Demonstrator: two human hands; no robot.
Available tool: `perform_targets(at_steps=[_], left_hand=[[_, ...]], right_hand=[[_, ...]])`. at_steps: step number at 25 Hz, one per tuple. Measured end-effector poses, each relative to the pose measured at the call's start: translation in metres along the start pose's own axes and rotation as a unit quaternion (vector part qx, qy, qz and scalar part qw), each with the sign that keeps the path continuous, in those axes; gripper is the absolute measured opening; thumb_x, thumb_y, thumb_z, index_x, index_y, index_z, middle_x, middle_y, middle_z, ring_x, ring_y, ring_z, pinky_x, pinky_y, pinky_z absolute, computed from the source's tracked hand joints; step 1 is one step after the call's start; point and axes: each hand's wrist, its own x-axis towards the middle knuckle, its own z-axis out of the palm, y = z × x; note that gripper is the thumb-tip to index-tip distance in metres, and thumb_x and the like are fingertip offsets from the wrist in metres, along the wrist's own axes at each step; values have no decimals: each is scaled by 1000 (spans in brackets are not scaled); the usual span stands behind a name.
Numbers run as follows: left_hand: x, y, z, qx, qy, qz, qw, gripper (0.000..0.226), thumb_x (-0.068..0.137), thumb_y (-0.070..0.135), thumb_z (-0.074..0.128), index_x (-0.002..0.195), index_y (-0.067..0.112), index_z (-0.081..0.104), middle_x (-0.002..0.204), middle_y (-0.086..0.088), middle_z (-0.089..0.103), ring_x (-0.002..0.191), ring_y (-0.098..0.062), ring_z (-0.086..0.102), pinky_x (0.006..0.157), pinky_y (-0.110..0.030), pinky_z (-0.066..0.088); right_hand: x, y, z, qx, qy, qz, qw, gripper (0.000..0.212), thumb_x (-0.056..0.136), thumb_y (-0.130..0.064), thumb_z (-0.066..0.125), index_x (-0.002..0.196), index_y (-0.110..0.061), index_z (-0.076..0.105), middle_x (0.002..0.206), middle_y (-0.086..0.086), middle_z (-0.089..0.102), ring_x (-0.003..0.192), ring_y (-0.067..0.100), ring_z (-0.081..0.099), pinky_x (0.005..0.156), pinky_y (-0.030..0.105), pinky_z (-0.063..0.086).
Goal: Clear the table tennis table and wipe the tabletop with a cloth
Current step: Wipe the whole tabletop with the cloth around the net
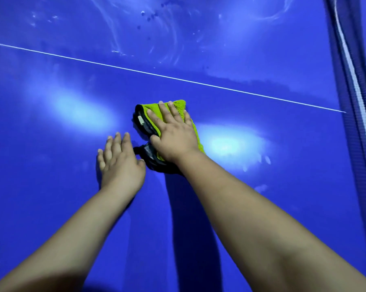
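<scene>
A folded lime-green cloth [178, 106] with a black border lies on the blue table tennis tabletop [51, 197] near the middle of the view. My right hand [173, 133] presses flat on the cloth with its fingers spread and straight. My left hand [119, 161] rests flat on the bare tabletop just left of the cloth, and its thumb touches the cloth's black edge. A thin white centre line [167, 76] runs across the tabletop beyond the cloth.
The net [355, 85], blue with a white top band, runs along the right side. Streaks, smears and small dark spots [150, 17] mark the tabletop beyond the white line. Bright light reflections sit left and right of the cloth.
</scene>
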Motion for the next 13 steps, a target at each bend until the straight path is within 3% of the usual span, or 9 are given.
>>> perform_targets(at_steps=[13], left_hand=[[-103,212,98,1,-56,176,983,67,91,31,45,149,19,12,158,-5,2,144,-19,-8,116,-40,-7]], right_hand=[[-152,276,-43,20,50,237,970,67,89,-36,43,151,-40,19,162,-6,5,148,13,-2,118,41,0]])
